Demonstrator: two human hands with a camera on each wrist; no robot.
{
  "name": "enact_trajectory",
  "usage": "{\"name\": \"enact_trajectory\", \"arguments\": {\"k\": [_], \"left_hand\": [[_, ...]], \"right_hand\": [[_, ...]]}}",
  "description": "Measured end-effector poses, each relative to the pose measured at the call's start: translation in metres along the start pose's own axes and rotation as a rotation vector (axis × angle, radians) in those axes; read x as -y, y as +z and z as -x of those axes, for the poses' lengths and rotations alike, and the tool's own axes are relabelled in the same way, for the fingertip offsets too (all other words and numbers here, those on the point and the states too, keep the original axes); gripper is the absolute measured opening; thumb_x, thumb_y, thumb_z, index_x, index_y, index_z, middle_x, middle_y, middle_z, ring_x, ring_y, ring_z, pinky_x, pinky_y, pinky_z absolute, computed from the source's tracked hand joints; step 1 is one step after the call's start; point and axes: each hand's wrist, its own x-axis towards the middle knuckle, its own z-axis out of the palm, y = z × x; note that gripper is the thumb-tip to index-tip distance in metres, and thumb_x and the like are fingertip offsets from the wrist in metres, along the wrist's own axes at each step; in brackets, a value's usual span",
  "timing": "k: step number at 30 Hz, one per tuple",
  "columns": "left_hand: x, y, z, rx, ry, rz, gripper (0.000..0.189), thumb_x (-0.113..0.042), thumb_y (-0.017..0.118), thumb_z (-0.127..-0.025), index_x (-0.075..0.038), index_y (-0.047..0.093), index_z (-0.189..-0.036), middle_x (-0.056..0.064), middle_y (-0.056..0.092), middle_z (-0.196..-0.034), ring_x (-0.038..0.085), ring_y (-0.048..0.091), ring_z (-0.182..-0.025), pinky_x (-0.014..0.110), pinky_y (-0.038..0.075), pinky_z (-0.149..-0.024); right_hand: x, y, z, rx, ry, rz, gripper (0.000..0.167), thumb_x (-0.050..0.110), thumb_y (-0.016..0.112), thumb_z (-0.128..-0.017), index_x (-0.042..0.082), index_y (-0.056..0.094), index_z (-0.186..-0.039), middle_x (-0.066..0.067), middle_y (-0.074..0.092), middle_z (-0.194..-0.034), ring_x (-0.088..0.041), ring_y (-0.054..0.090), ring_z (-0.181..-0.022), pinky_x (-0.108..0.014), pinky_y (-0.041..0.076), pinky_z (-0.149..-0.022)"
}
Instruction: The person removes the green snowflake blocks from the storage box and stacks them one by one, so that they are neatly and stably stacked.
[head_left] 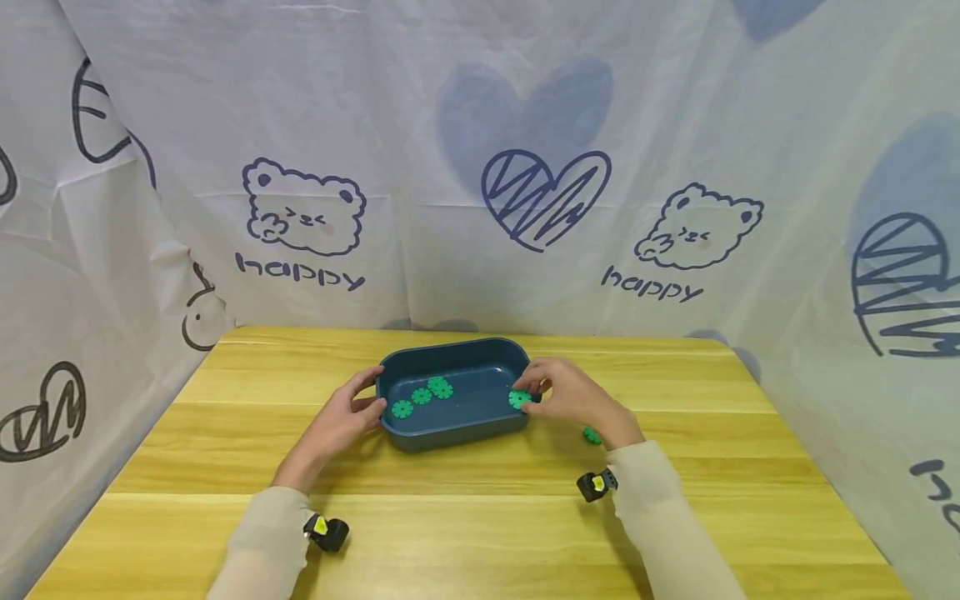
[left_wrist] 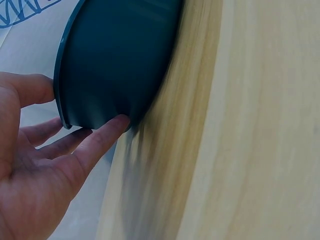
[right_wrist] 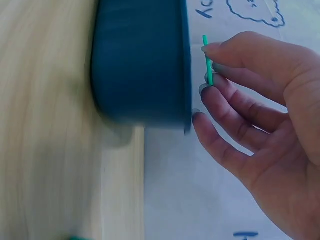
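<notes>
A dark blue-green oblong tub [head_left: 459, 434] stands on the table, with several flat green notched discs [head_left: 402, 409] lying in its left half. At the tub's left end my left hand [head_left: 333, 427] rests its thumb and spread fingers against the rim and outer wall. My right hand [head_left: 576, 397] pinches another green notched disc [head_left: 519, 399] between thumb and fingertips above the tub's right end. In the right wrist view that disc [right_wrist: 208, 65] shows edge-on, above the rim. One more green disc [head_left: 592, 435] lies on the table, partly hidden by the right wrist.
The wooden table [head_left: 457, 533] has light and dark stripes. Behind and beside it hangs a white cloth [head_left: 442, 275] printed with hearts and bears. Each sleeve carries a small black camera, one at the left wrist [head_left: 327, 532] and one at the right [head_left: 597, 484].
</notes>
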Motion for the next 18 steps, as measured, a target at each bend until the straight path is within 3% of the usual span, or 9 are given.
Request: {"name": "enact_trajectory", "arguments": {"k": [7, 18], "left_hand": [[0.001, 0.0, -0.001, -0.001, 0.009, 0.0, 0.061, -0.009, 0.05, -0.107, -0.006, 0.025, -0.162, 0.028, 0.026, -0.165, 0.05, 0.044, -0.145, 0.049, 0.056, -0.106], [0.001, 0.0, 0.0, -0.001, 0.017, -0.006, 0.06, -0.007, 0.05, -0.107, -0.005, 0.025, -0.162, 0.029, 0.026, -0.165, 0.051, 0.044, -0.144, 0.05, 0.056, -0.106]], "right_hand": [[-0.01, -0.013, 0.023, -0.063, 0.025, -0.008, 0.021, 0.009, 0.079, -0.085, 0.007, 0.079, -0.106, -0.004, 0.075, -0.101, -0.021, 0.068, -0.088, -0.041, 0.063, -0.084], [-0.033, -0.022, 0.055, -0.072, 0.102, -0.029, 0.02, 0.007, 0.079, -0.085, 0.006, 0.079, -0.105, -0.007, 0.075, -0.103, -0.026, 0.069, -0.089, -0.045, 0.062, -0.085]]}}
